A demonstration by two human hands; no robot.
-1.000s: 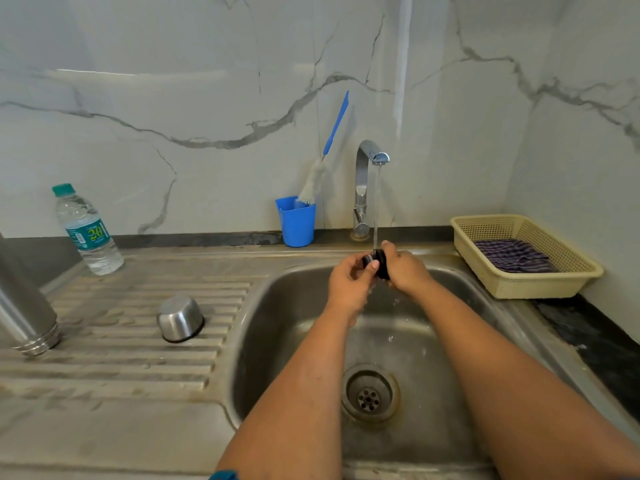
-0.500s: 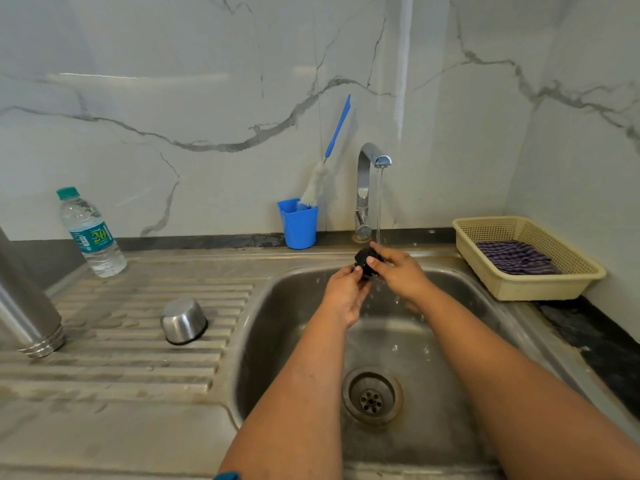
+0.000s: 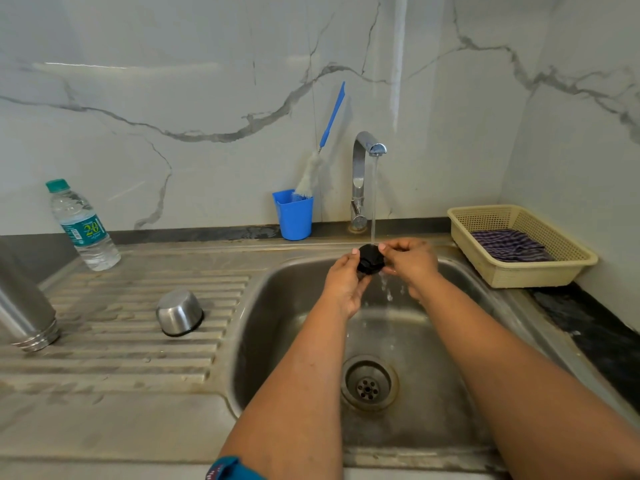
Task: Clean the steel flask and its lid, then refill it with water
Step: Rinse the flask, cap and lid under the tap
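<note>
A small black lid [image 3: 370, 259] is under the running tap [image 3: 365, 174], held between both hands over the steel sink [image 3: 277, 306]. My left hand [image 3: 344, 284] grips it from the left and below. My right hand [image 3: 410, 263] pinches it from the right. Water streams onto the lid and drips off below. The steel flask [image 3: 24, 306] stands at the far left edge of the drainboard, cut off by the frame. A steel cap cup [image 3: 179, 312] lies upside down on the drainboard.
A blue cup [image 3: 293, 216] with a bottle brush [image 3: 318, 161] stands behind the sink. A plastic water bottle [image 3: 83, 226] is at the back left. A beige basket [image 3: 519, 275] holding a checked cloth [image 3: 509, 244] sits on the right counter. The drain [image 3: 369, 384] is below my arms.
Both hands have turned the black lid under the stream and shifted it slightly; it now lies more on its side between my fingers. Nothing else has moved.
</note>
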